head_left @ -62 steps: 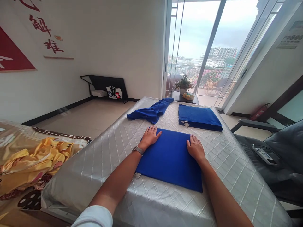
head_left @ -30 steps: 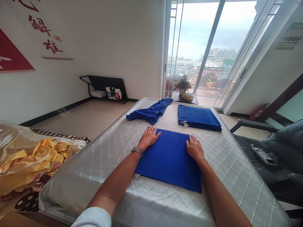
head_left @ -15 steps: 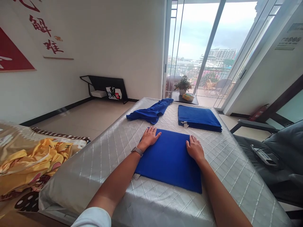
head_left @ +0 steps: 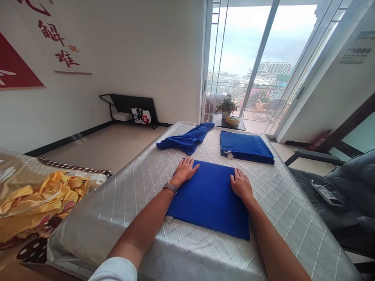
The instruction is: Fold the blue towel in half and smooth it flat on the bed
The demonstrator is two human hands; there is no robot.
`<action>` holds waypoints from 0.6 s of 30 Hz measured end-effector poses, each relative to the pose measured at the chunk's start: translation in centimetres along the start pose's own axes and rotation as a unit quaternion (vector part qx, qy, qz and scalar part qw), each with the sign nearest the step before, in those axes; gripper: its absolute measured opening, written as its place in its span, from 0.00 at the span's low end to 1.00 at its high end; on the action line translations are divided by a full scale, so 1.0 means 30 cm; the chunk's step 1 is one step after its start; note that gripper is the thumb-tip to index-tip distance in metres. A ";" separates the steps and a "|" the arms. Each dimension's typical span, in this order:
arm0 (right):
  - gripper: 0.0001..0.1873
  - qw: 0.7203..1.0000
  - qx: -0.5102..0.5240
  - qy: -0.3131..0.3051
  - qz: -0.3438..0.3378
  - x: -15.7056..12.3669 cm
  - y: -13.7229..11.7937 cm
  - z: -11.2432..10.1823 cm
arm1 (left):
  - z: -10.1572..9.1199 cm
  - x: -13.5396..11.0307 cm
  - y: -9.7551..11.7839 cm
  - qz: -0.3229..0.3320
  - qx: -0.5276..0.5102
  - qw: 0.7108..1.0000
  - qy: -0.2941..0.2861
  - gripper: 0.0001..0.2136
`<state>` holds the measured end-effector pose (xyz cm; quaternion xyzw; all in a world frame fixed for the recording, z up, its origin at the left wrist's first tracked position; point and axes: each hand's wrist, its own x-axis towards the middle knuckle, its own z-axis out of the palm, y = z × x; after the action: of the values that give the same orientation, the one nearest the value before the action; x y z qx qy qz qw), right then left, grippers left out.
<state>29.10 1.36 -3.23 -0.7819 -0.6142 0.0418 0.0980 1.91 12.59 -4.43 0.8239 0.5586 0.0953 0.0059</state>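
A blue cloth (head_left: 211, 199), spread flat in a near-square shape, lies on the silver quilted mattress (head_left: 140, 195) in front of me. My left hand (head_left: 185, 171) rests flat on its far left corner, fingers stretched out. On the far right corner lies my right hand (head_left: 241, 184), also flat with straight fingers. A small white label (head_left: 168, 219) sticks out at the cloth's near left edge. Beyond my hands, a stack of folded blue cloths (head_left: 246, 145) sits to the right, and a crumpled blue cloth (head_left: 187, 140) lies to the left.
Yellow patterned fabric (head_left: 55, 195) is heaped on the left. A dark armchair (head_left: 348, 187) holding a white power strip (head_left: 326, 194) stands at the right. Past the mattress's far end is a small table (head_left: 216, 121) with a potted plant (head_left: 227, 105), before glass sliding doors.
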 end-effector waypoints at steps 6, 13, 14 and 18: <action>0.34 1.000 -0.004 -0.001 0.003 0.000 -0.001 0.000 | -0.002 0.005 0.000 -0.007 -0.008 1.000 -0.012 0.35; 0.34 1.000 -0.006 -0.002 0.002 -0.002 -0.005 -0.007 | 0.003 0.005 -0.002 -0.005 -0.009 1.000 -0.005 0.34; 0.34 1.000 -0.006 -0.005 0.004 -0.003 -0.005 -0.008 | 0.005 0.005 -0.003 -0.004 -0.009 1.000 -0.003 0.34; 0.34 1.000 -0.004 -0.005 0.004 -0.002 -0.004 -0.006 | 0.010 0.006 -0.003 -0.005 -0.006 1.000 0.000 0.34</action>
<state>29.01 1.29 -3.04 -0.7846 -0.6117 0.0432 0.0916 1.94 12.83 -4.70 0.8214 0.5617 0.0987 0.0112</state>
